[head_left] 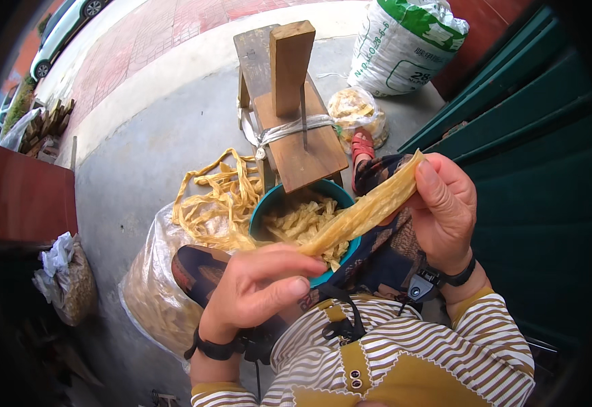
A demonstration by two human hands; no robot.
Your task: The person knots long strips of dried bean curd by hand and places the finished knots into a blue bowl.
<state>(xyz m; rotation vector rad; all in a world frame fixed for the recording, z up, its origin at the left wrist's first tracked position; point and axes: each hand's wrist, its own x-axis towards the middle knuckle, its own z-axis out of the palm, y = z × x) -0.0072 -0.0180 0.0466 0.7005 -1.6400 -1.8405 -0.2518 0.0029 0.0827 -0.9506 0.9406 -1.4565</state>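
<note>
A long, flat, yellowish strip stretches slantwise between my hands. My right hand pinches its upper end between thumb and fingers. My left hand is at the strip's lower end, fingers stretched out and thumb apart; whether the strip rests against them is partly hidden. Below the strip, a teal bucket between my knees holds crumpled yellowish pieces. To its left, long yellow strips lie in a tangled heap on a large clear plastic bag filled with light brown material.
Beyond the bucket stands a wooden bench with a tied-on board, an upright block and a thin metal rod. Behind are a small filled bag and a white-green sack. Dark green panels border the right.
</note>
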